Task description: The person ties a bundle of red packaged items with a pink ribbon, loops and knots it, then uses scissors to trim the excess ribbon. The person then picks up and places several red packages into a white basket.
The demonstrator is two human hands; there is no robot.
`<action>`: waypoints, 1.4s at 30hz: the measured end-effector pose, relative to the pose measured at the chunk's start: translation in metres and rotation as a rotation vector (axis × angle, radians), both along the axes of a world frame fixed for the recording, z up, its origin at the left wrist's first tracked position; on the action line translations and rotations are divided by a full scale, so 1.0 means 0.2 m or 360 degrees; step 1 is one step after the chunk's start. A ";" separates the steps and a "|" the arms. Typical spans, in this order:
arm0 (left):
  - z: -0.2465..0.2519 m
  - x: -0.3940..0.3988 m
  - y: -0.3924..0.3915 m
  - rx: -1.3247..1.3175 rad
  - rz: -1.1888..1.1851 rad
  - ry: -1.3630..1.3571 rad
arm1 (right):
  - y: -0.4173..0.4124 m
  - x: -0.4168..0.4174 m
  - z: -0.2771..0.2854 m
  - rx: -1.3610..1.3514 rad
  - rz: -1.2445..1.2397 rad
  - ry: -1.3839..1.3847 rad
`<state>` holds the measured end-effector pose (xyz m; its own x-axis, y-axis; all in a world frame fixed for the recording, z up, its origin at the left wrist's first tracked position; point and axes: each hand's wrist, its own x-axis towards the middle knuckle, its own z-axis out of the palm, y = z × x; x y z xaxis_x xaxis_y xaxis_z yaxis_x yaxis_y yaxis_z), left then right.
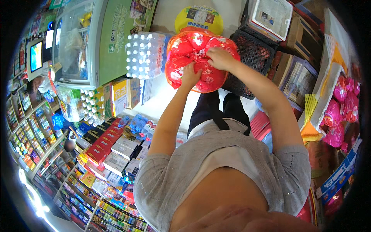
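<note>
A large bundle of shiny red plastic packets (pixel 213 76) in orange-red netting sits in front of my legs. On its near left side, my left hand (pixel 191 76) grips the packets with thumb and fingers apart. My right hand (pixel 221 59) has its bent fingers on the upper right of the bundle, close to the middle where the packets meet. The contents of the packets are hidden. Behind the bundle, a round yellow sign (pixel 199 19) with pictures lies on the pale floor.
Shrink-wrapped water bottles (pixel 144 56) stand left of the bundle, beside a green chest freezer (pixel 116 37). To the right are a black plastic crate (pixel 253 49), a white foam box (pixel 271 17) and a lilac basket (pixel 298 78). Boxed goods (pixel 120 158) and bottles (pixel 139 124) crowd the lower left.
</note>
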<state>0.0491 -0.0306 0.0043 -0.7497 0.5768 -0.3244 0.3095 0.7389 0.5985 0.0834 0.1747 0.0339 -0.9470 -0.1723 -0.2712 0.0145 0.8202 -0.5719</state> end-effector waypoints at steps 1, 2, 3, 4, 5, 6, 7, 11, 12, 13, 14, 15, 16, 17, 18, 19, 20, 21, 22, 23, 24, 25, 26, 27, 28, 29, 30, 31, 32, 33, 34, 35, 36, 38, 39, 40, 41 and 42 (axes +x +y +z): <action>-0.03 -0.01 -0.02 -0.0154 -0.0013 -0.0153 | 0.00 -0.10 -0.08 0.0222 0.0017 -0.0155; -0.06 -0.02 -0.05 -0.0217 0.0133 -0.0321 | 0.00 -0.16 -0.13 0.0434 0.0008 -0.0162; -0.07 -0.01 -0.07 -0.0163 0.0176 -0.0387 | 0.00 -0.21 -0.18 0.0631 0.0140 -0.0197; -0.08 0.00 -0.09 -0.0110 0.0217 -0.0451 | -0.01 -0.22 -0.21 0.0517 0.0146 -0.0176; -0.08 0.02 -0.10 0.0005 0.0287 -0.0482 | -0.01 -0.22 -0.23 0.0521 0.0098 -0.0114; -0.09 0.03 -0.11 0.0090 0.0382 -0.0542 | -0.02 -0.20 -0.25 0.0533 0.0122 -0.0128; -0.09 0.05 -0.12 0.0049 0.0397 -0.0521 | -0.03 -0.19 -0.26 0.0537 0.0138 -0.0065; -0.13 0.06 -0.12 0.0022 0.0402 -0.0228 | -0.09 -0.20 -0.35 0.0883 0.0256 0.0027; -0.14 0.05 -0.12 0.0016 0.0374 -0.0191 | -0.11 -0.23 -0.39 0.0927 0.0351 -0.0079; -0.15 0.05 -0.12 0.0006 0.0343 -0.0158 | -0.13 -0.28 -0.44 0.1039 0.0418 -0.0234; -0.16 0.05 -0.12 0.0027 0.0339 -0.0166 | -0.16 -0.32 -0.50 0.1133 0.0473 -0.0307; -0.17 0.04 -0.12 0.0052 0.0326 -0.0172 | -0.20 -0.35 -0.55 0.1170 0.0519 -0.0336; -0.17 0.05 -0.11 0.0124 0.0327 -0.0152 | -0.23 -0.37 -0.61 0.1201 0.0552 -0.0283; -0.18 0.05 -0.11 0.0068 0.0334 -0.0143 | -0.26 -0.39 -0.65 0.1219 0.0595 -0.0285; -0.17 0.05 -0.11 0.0060 0.0352 -0.0113 | -0.29 -0.41 -0.69 0.1197 0.0560 -0.0285; -0.17 0.05 -0.10 0.0009 0.0344 -0.0149 | -0.30 -0.42 -0.71 0.1116 0.0558 -0.0405; -0.17 0.04 -0.10 0.0016 0.0373 -0.0225 | -0.30 -0.41 -0.72 0.1021 0.0477 -0.0410; -0.17 0.04 -0.10 -0.0015 0.0346 -0.0169 | -0.28 -0.40 -0.72 0.0952 0.0546 -0.0394; -0.17 0.03 -0.09 0.0028 0.0397 -0.0297 | -0.27 -0.38 -0.71 0.0850 0.0525 -0.0379; -0.17 0.02 -0.09 0.0091 0.0440 -0.0384 | -0.24 -0.36 -0.68 0.0788 0.0482 -0.0378; -0.17 0.01 -0.08 0.0090 0.0331 -0.0120 | -0.21 -0.34 -0.66 0.0683 0.0327 -0.0375; -0.17 -0.01 -0.07 0.0078 0.0342 -0.0174 | -0.18 -0.32 -0.63 0.0545 0.0141 -0.0218; -0.17 -0.01 -0.05 0.0007 0.0299 -0.0145 | -0.16 -0.29 -0.60 0.0511 0.0185 -0.0098; -0.18 -0.02 -0.04 -0.0066 0.0252 -0.0147 | -0.14 -0.28 -0.57 0.0505 0.0209 0.0032; -0.18 -0.03 -0.02 -0.0148 0.0207 -0.0133 | -0.13 -0.27 -0.55 0.0529 0.0247 0.0025; -0.18 -0.04 0.00 -0.0176 0.0207 -0.0173 | -0.14 -0.27 -0.54 0.0585 0.0274 -0.0070; -0.19 -0.05 0.01 -0.0193 0.0179 -0.0189 | -0.15 -0.28 -0.54 0.0540 0.0313 -0.0135; -0.19 -0.06 0.02 -0.0220 0.0140 -0.0213 | -0.16 -0.29 -0.53 0.0494 0.0344 -0.0223; -0.19 -0.07 0.04 -0.0310 0.0089 -0.0255 | -0.17 -0.31 -0.53 0.0544 0.0223 -0.0313; -0.20 -0.07 0.05 -0.0349 0.0051 -0.0293 | -0.18 -0.33 -0.52 0.0567 0.0089 -0.0416; -0.21 -0.08 0.06 -0.0354 0.0028 -0.0365 | -0.17 -0.34 -0.50 0.0520 -0.0016 -0.0374; -0.22 -0.09 0.06 -0.0374 0.0002 -0.0431 | -0.15 -0.33 -0.47 0.0510 -0.0110 -0.0425; -0.24 -0.09 0.06 -0.0340 -0.0004 -0.0433 | -0.11 -0.31 -0.43 0.0514 0.0057 -0.0482; -0.26 -0.10 0.04 -0.0304 -0.0026 -0.0439 | 0.00 -0.20 -0.32 0.0455 0.0327 -0.0324; -0.27 -0.10 0.03 -0.0288 -0.0080 -0.0398 | 0.06 -0.12 -0.24 0.0383 0.0378 -0.0175; -0.27 -0.10 0.03 -0.0263 -0.0135 -0.0359 | 0.12 -0.01 -0.16 0.0355 0.0367 -0.0021; -0.27 -0.10 0.03 -0.0196 -0.0195 -0.0309 | 0.19 0.12 -0.07 0.0325 0.0358 0.0153; -0.26 -0.10 0.03 -0.0230 -0.0262 -0.0269 | 0.29 0.26 0.02 0.0393 0.0321 0.0225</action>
<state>0.0287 -0.0241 -0.0468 -0.5776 0.6252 -0.5248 0.3372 0.7683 0.5441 0.1357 0.2329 0.0380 -0.9317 -0.3053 -0.1969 -0.2270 0.9124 -0.3406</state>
